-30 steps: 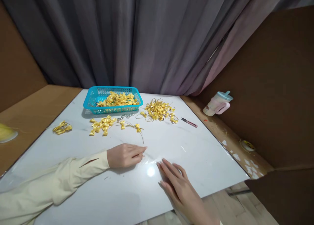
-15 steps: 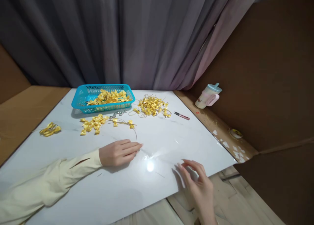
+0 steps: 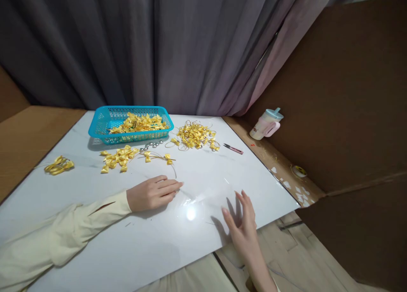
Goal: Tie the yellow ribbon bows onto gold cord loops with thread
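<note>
My left hand lies on the white tabletop, palm down, with its fingers stretched out and nothing seen in them. Just beyond it are two yellow ribbon bows on thin cords, one cord end trailing toward my fingertips. Over the right front of the table, my right hand is raised, thumb and fingers apart, holding nothing. A heap of loose yellow bows lies past my left hand, beside a few silver beads. Farther back sits a pile of corded bows.
A blue basket of yellow bows stands at the back left. Thread snips lie right of the pile. A yellow bundle is at the left. Beyond the right edge are a lidded cup and a tape roll.
My right hand has shifted left and slightly up, its thumb and fingers spreading from a near pinch. My left hand stays in place. The view has shifted a little.
</note>
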`<state>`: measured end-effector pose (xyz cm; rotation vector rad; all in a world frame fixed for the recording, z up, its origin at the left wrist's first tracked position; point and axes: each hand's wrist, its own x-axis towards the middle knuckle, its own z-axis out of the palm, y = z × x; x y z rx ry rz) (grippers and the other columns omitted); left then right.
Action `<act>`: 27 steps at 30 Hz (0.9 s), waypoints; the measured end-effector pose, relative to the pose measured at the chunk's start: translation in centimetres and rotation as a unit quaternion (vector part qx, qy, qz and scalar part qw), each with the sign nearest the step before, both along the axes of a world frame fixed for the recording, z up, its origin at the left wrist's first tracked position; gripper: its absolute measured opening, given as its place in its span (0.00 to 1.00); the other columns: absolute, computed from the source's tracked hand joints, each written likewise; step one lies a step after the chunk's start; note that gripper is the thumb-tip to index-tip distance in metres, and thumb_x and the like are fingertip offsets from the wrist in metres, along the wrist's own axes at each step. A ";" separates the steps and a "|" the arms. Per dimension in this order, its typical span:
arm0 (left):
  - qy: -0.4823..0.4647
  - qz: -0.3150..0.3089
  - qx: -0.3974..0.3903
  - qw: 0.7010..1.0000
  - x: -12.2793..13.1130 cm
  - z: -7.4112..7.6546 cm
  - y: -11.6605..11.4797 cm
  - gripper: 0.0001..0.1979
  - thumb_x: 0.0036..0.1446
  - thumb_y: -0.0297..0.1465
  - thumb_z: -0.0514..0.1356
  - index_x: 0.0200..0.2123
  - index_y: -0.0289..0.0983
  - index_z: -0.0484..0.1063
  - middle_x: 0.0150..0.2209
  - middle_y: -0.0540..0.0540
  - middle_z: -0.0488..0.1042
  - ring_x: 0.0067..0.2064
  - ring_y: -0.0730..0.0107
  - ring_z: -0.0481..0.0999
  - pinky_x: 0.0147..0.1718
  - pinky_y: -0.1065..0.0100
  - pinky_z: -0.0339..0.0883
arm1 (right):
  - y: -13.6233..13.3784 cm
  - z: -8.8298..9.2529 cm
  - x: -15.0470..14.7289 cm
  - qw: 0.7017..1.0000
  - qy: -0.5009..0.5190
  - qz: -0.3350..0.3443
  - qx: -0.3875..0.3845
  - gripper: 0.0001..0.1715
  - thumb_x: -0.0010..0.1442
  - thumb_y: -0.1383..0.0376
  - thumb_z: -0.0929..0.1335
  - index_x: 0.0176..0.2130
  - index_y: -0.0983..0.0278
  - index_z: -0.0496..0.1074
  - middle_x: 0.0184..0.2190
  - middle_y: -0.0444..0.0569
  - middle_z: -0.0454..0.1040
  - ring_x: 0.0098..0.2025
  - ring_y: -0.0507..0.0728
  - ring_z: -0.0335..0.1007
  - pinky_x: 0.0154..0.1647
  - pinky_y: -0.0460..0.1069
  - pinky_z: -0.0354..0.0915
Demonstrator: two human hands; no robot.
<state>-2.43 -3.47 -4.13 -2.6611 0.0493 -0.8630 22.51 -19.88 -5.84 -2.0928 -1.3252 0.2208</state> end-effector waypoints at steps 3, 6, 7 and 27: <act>-0.001 0.001 -0.007 1.000 0.0 -0.2 0.1 0.11 0.60 0.22 0.53 0.28 0.33 0.71 0.47 0.39 0.76 0.44 0.63 0.75 0.39 0.63 0.67 | -0.1 0.1 0.2 0.999 -0.017 -0.035 0.015 0.38 0.58 0.46 0.61 0.60 0.62 0.52 0.65 0.58 0.43 0.66 0.69 0.34 0.58 0.68 0.44; 0.001 0.002 -0.012 1.000 0.0 -0.3 0.2 0.11 0.60 0.22 0.53 0.27 0.33 0.71 0.47 0.39 0.76 0.44 0.64 0.75 0.38 0.64 0.67 | 0.2 0.0 -0.3 0.997 -0.062 -0.002 -0.037 0.46 0.52 0.44 0.66 0.62 0.61 0.50 0.66 0.57 0.38 0.67 0.70 0.28 0.58 0.69 0.41; 0.003 0.003 -0.013 1.000 0.0 -0.4 0.2 0.11 0.60 0.22 0.53 0.27 0.33 0.71 0.47 0.39 0.76 0.44 0.64 0.75 0.38 0.64 0.67 | 0.3 0.0 -0.4 0.996 -0.072 0.014 -0.060 0.48 0.50 0.44 0.67 0.62 0.61 0.50 0.66 0.56 0.37 0.67 0.70 0.26 0.59 0.69 0.41; 0.002 -0.004 -0.020 1.000 -0.1 0.0 0.2 0.13 0.61 0.20 0.49 0.28 0.33 0.70 0.47 0.38 0.75 0.43 0.63 0.75 0.39 0.62 0.65 | -2.7 2.2 0.7 0.961 -0.062 -0.123 -0.239 0.66 0.47 0.36 0.61 0.66 0.71 0.31 0.63 0.72 0.43 0.63 0.77 0.42 0.52 0.76 0.44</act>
